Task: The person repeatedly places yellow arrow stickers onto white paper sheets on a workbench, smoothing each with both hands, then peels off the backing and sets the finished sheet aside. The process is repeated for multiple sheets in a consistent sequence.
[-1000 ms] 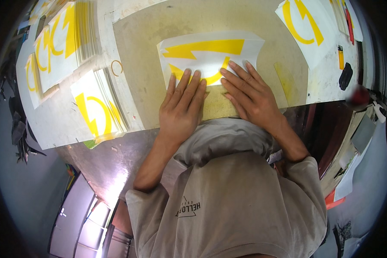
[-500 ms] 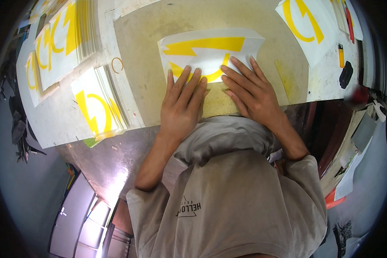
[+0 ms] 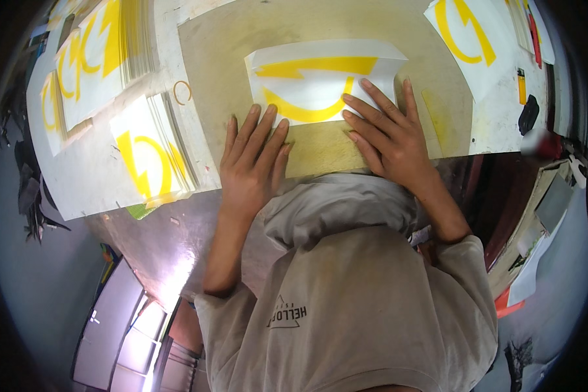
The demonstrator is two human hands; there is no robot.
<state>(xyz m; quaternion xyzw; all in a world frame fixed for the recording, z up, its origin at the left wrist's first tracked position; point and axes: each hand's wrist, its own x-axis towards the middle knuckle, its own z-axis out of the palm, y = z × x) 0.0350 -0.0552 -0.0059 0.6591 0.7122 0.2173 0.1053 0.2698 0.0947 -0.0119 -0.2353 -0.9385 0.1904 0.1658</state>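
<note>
A white sheet with a yellow curved and zigzag print (image 3: 307,91) lies on the greyish-yellow mat (image 3: 215,72) in front of me. A translucent film edge shows along its far side. My left hand (image 3: 251,153) is open, its fingers spread at the sheet's near left corner. My right hand (image 3: 395,137) is also open, fingers laid out flat over the sheet's near right part. Neither hand grips anything. Below the sheet, between the hands, a yellower patch of the mat is uncovered.
Stacks of white sheets with yellow prints (image 3: 140,147) stand at the left. A tan rubber band (image 3: 183,93) lies beside them. At the right are another printed sheet (image 3: 464,39), a yellow lighter (image 3: 521,86), a black object (image 3: 528,115) and a red pen (image 3: 535,40).
My left hand has slid left toward the sheet's near left corner, uncovering more of the yellow curve. My right hand remains on the right part, its fingers spread a little wider.
</note>
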